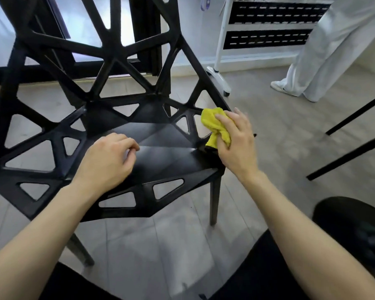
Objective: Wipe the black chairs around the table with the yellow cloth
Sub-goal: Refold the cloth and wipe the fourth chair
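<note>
My right hand grips the cloth at the chair's three o'clock edge; left hand, curled empty, steadies; I should press firmly along each strut.

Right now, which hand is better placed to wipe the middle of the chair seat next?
The right hand. It already grips the yellow cloth at the right edge of the black chair seat, so it probably only needs to sweep inward. The left hand rests on the seat, fingers curled, without a cloth.
</note>
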### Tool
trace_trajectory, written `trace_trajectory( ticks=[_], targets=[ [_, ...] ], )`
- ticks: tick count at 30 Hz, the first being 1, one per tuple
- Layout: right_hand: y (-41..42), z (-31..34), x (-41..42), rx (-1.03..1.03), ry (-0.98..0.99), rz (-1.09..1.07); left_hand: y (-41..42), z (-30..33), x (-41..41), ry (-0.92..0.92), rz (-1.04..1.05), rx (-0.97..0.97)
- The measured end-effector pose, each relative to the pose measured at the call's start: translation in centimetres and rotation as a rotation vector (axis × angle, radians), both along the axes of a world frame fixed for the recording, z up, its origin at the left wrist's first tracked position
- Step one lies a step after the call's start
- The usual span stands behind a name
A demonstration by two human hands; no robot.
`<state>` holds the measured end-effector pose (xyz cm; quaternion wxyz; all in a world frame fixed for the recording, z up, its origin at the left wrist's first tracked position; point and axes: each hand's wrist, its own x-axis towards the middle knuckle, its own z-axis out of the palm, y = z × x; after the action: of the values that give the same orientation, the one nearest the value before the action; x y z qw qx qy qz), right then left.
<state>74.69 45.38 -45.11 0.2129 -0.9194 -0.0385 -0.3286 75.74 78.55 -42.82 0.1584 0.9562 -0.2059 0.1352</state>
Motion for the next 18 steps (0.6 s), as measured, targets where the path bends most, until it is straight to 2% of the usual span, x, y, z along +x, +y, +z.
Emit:
trace_trajectory(
  ticks=[2,4,7,9,12,14,16,18],
  targets=[
    [2.8,-1.3,-2.0,0.176,-0.048,-0.079,0.3,0.0,-0.5,-0.011,0.011,-0.010],
    [7.8,-3.8,-6.2,0.237,-0.107,-0.042,0.8,-0.3,-0.9,-0.041,0.015,-0.019],
    [13.5,-7.0,-10.1,0.052,-0.142,0.293,1.3,-0.8,-1.0,-0.073,0.000,-0.030],
    [12.6,-7.4,-9.4,-0.045,-0.169,0.396,1.7,-0.9,-1.2,-0.085,-0.009,-0.044],
    [8.0,-7.0,-7.5,0.077,-0.198,0.190,2.4,-0.6,-1.8,-0.114,-0.030,-0.054],
    [5.9,-6.6,-6.3,0.327,-0.212,-0.080,2.9,-0.7,-2.1,-0.131,-0.020,-0.058],
    [7.6,-6.0,-5.9,0.571,-0.228,-0.264,3.5,-0.8,-2.2,-0.151,0.008,-0.065],
    [11.9,-6.5,-7.2,0.520,-0.248,-0.243,4.4,-1.2,-2.3,-0.171,0.009,-0.073]
  ],
)
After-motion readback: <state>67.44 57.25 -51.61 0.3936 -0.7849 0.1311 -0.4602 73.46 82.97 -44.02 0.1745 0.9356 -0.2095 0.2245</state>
